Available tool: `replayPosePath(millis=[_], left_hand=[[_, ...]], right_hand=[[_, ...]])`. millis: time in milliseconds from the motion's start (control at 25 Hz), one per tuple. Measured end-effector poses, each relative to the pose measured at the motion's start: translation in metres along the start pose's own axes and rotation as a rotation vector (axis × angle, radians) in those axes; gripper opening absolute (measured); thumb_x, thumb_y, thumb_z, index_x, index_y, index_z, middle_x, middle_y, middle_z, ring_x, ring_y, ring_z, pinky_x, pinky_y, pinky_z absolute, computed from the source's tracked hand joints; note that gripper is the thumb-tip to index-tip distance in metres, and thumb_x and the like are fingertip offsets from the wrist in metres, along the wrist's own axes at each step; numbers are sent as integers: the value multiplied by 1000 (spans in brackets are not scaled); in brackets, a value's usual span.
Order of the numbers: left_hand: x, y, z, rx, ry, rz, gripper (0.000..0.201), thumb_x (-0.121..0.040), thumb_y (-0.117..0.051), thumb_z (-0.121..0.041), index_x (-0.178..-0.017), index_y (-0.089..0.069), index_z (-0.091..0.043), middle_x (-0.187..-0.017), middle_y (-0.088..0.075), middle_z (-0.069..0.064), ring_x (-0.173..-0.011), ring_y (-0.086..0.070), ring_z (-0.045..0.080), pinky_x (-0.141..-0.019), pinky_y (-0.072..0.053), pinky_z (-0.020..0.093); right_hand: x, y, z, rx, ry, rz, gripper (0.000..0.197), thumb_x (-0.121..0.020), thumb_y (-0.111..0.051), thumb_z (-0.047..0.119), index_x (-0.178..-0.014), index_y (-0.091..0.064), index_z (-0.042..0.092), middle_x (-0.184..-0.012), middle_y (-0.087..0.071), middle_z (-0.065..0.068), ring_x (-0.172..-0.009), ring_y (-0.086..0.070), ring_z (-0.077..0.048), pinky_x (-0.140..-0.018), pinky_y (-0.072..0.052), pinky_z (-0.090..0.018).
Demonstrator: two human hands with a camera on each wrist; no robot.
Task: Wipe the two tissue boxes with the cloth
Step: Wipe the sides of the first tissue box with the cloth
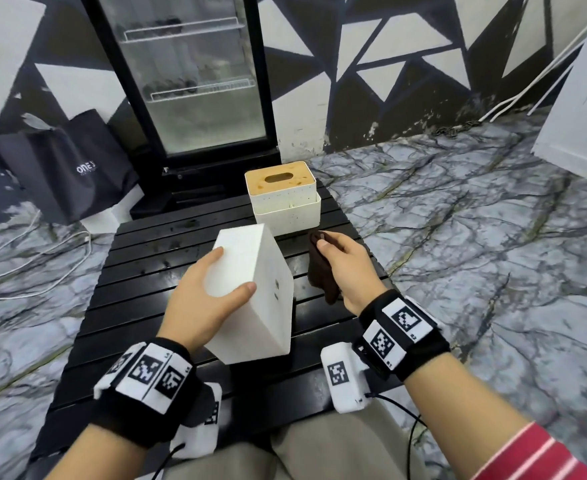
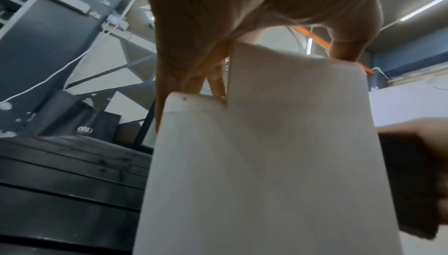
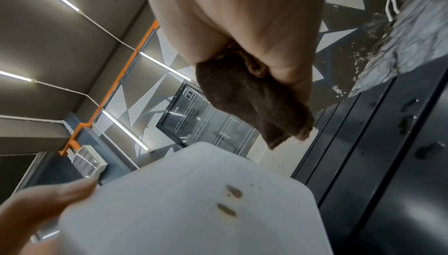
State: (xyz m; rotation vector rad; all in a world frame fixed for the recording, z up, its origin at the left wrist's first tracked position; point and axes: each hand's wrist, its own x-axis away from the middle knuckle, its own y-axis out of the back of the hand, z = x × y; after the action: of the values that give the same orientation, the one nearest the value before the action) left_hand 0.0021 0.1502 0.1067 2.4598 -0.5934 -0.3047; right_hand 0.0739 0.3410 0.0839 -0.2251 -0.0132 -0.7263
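A plain white tissue box is tilted up on the black slatted table, and my left hand grips its upper end with fingers on one side and thumb on the other. Brown stains mark the box face turned towards my right hand. The same box fills the left wrist view. My right hand holds a dark brown cloth just right of the box, apart from it; the cloth hangs from the fingers. A second white tissue box with a stained wooden lid stands upright at the table's far edge.
A glass-door fridge stands right behind the table. Black bags and white cables lie on the marbled floor to the left. A white panel leans at the far right. My knees are at the table's near edge.
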Motion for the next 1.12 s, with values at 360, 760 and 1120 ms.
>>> replayPosePath(millis=[360,760,1120], left_hand=[[-12,31,25,201,114,-6,100,-47,-59,-69,-139,-40,-33,-140,-46,-10,-126,-46,13,-111,-33,39],[-11,34,25,361,135,17,18,-59,-66,-51,-72,-62,-61,-80,-66,-34,-79,-60,-13,-85,-44,23],[-13,27,30,411,119,-42,69,-45,-63,-62,-110,-50,-43,-102,-55,-30,-97,-53,-10,-85,-39,21]], right_hand=[[28,-74,-24,108,272,193,26,-91,-50,13,-112,-58,25,-112,-60,10,-106,-54,-6,-96,-43,-26],[38,-110,-44,436,543,275,50,-90,-34,21,-140,-30,19,-145,-33,-3,-135,-23,-14,-115,-13,-33],[15,-93,-56,394,373,173,54,-83,-32,24,-136,-34,19,-140,-37,2,-130,-28,-13,-112,-19,-35]])
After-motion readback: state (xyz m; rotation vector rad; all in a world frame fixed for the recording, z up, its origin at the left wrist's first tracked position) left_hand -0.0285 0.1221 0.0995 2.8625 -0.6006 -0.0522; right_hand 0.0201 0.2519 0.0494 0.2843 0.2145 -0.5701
